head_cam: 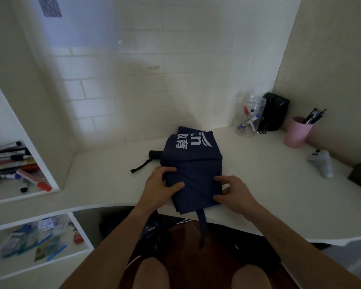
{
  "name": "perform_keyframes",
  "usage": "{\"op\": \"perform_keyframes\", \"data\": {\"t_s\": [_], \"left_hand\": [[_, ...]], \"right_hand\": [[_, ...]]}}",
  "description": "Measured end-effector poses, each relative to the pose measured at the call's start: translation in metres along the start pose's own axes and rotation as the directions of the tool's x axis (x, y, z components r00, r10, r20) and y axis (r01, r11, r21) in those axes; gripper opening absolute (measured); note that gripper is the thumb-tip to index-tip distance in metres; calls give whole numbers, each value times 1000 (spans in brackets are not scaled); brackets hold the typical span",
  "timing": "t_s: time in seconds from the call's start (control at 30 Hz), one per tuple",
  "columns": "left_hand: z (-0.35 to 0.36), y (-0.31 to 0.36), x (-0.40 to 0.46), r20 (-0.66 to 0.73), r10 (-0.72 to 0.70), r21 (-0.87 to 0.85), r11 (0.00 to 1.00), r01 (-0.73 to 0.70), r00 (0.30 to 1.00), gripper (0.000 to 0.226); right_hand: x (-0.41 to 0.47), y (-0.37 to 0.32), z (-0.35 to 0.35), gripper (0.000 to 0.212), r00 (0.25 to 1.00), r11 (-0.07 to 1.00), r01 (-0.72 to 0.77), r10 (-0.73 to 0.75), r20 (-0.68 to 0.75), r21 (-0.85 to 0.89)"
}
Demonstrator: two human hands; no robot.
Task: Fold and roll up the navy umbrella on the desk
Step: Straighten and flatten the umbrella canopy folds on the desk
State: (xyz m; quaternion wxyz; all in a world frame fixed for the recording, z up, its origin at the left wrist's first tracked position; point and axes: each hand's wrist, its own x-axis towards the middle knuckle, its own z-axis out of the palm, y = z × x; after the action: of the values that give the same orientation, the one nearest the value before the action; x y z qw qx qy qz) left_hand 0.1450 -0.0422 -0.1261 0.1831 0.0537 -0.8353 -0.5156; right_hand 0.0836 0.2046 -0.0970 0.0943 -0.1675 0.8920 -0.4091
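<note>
Now the navy umbrella lies collapsed on the white counter, near the front edge and in the middle of the view. Its cloth is gathered in flat folds, with white printed letters on the far part. The black handle sticks out at the left side, and a black wrist loop lies on the counter beside it. A navy closing strap hangs down from the near end of the cloth, over the counter edge.

The left hand holds the left side of the folds, with the fingers curled on top and the thumb pressing on the cloth. The right hand grips the right edge of the cloth, with the fingers bent around it.

At the back right of the counter stands a clear plastic jar with markers inside. Just beside it is a black box-shaped thing, and I cannot tell what it is. Further right a pink cup holds dark pens. A small white and grey figure lies near the right edge, well apart from the umbrella. On the left, an open shelf holds many markers, and a lower shelf holds plastic packets.
</note>
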Motion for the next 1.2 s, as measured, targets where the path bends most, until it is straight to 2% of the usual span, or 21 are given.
{"op": "perform_keyframes", "data": {"t_s": [0.17, 0.2, 0.27, 0.33, 0.37, 0.47, 0.63, 0.7, 0.77, 0.8, 0.87, 0.9, 0.93, 0.97, 1.03, 1.07, 1.2], "left_hand": [[0, -15, 2, 115, 78, 295, 949, -109, 990, 71], [0, -16, 3, 127, 81, 313, 942, -117, 989, 72], [-2, -16, 7, 141, 91, 337, 932, -134, 986, 73], [-4, -16, 11, 155, 90, 354, 925, -140, 984, 73], [-5, -16, 13, 165, 80, 363, 922, -136, 983, 73], [-10, -16, 17, 203, 33, 394, 912, -112, 979, 76], [-16, -9, 13, 239, 34, 515, 843, -157, 970, 76], [-16, -4, 9, 145, 177, 589, 775, -229, 973, 66], [-12, 6, 8, 19, 433, 648, 681, -341, 901, 43], [-8, 13, 8, 19, 541, 663, 623, -416, 841, 31], [0, 22, 8, 209, 657, 634, 473, -612, 724, 25], [4, 19, 8, 337, 632, 600, 426, -677, 697, 30], [6, 12, 8, 439, 558, 585, 417, -695, 704, 39], [5, 2, 8, 495, 456, 599, 437, -671, 739, 50], [-3, -17, 10, 511, 258, 665, 485, -567, 820, 66], [-6, -25, 10, 512, 208, 684, 489, -542, 834, 71], [-9, -32, 14, 533, 198, 673, 490, -554, 823, 73]], "right_hand": [[2, -6, -4, 70, 998, 963, 55, -48, 30, -264], [1, -9, -4, 64, 991, 943, 118, -131, -21, -310], [1, -17, -1, 46, 913, 863, 322, -391, -112, -389], [9, -16, 4, 39, 838, 739, 479, -546, -4, -474], [16, -12, 7, 44, 830, 683, 514, -548, 100, -519], [33, 9, 8, 63, 860, 596, 509, -390, 329, -621], [40, 23, 10, 69, 856, 584, 516, -328, 400, -626], [40, 25, 13, 68, 860, 582, 509, -318, 399, -634], [41, 26, 15, 66, 864, 583, 502, -313, 393, -639], [41, 26, 16, 65, 865, 587, 501, -311, 395, -636], [43, 28, 17, 66, 865, 592, 500, -304, 399, -632], [44, 29, 18, 67, 864, 593, 502, -306, 400, -630], [44, 30, 18, 67, 862, 593, 506, -313, 400, -626], [44, 31, 18, 67, 860, 597, 508, -318, 399, -621], [44, 33, 11, 70, 861, 608, 506, -312, 402, -612], [44, 34, 6, 73, 863, 608, 501, -298, 407, -616], [40, 30, -12, 80, 855, 640, 500, -260, 448, -584]]}}
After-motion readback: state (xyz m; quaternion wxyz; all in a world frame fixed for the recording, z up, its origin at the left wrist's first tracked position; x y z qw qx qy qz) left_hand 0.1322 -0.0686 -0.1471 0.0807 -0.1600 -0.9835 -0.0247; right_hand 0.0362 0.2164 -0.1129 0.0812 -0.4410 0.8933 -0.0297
